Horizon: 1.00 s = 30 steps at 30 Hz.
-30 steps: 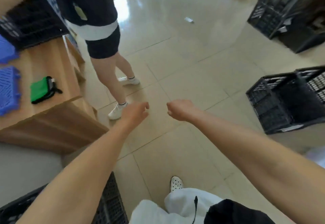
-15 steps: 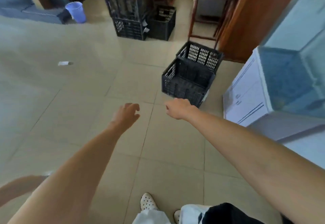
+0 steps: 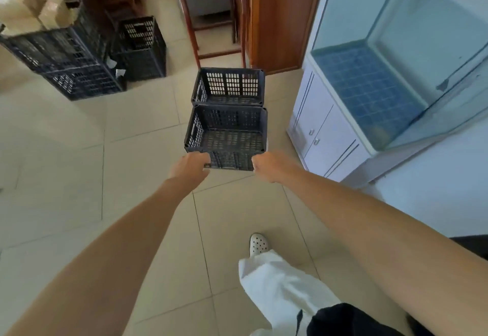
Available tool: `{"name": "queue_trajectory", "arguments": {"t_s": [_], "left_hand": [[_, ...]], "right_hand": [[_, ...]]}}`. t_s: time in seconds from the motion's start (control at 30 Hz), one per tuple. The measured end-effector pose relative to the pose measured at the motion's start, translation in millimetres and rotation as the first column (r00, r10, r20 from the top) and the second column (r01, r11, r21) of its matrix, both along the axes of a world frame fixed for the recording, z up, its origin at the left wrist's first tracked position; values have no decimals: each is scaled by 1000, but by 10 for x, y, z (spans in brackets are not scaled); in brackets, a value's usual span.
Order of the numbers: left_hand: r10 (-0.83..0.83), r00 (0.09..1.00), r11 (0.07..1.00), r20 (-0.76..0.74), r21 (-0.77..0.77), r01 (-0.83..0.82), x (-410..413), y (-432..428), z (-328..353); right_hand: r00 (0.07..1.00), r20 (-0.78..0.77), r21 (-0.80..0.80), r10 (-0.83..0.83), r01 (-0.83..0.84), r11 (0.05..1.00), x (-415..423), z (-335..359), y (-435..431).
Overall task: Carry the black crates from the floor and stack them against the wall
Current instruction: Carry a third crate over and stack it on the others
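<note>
Two empty black crates stand end to end on the tiled floor ahead of me: the near crate point(image 3: 227, 135) and the far crate point(image 3: 229, 86) behind it. My left hand point(image 3: 190, 167) is stretched out, fingers loosely curled, at the near crate's front left corner. My right hand point(image 3: 267, 164) is a loose fist at its front right corner. Neither hand clearly grips the rim; whether they touch it I cannot tell. More black crates are stacked at the back left point(image 3: 68, 64), with a single one point(image 3: 141, 48) beside them.
A white cabinet point(image 3: 320, 135) with a glass tank point(image 3: 396, 53) on top stands right of the crates. A wooden stool point(image 3: 211, 16) and a brown wooden panel point(image 3: 280, 16) are behind them. Cardboard boxes point(image 3: 39, 5) top the left stack. My white shoe point(image 3: 258, 243) is on the tiles.
My view has swung from another person and a wooden bench to the two crates, which are now much closer. Both hands have stayed out in front and now reach the near crate's front edge.
</note>
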<state>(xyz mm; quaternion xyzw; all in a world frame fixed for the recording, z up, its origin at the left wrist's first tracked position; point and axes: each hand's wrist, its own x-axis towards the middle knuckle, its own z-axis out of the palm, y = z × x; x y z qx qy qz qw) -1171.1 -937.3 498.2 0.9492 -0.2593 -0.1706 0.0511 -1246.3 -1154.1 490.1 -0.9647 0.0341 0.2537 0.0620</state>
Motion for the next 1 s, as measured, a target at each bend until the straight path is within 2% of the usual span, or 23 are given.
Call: {"name": "queue_trajectory", "arguments": {"t_s": [0.27,0.4,0.5,0.6,0.73,0.83,1.0], "left_hand": [[-74,997,997,-7,-36,74,1736,-754,138],[-162,987,985,-24,59,163,2473,-841,-16],[-254,966,958,-43,129,258,3070,-882,-105],[-341,938,930,-54,122,346,3686,-972,-167],[-466,881,875,-83,109,472,4461,-1183,-299],[-532,839,826,-116,148,544,4864,-1344,-441],[-681,709,686,-182,182,705,5249,-1720,-794]], "right_hand": [[992,-27,70,-122,124,990,1613,9,-573],[985,-45,90,-167,171,981,2225,-105,-616],[962,-66,116,-264,270,956,2618,-174,-640],[908,-66,156,-414,419,894,3005,-236,-658],[776,-50,185,-629,626,758,3444,-386,-586],[696,-119,194,-708,716,671,3667,-582,-480],[547,-232,176,-804,837,518,3809,-998,-506]]}}
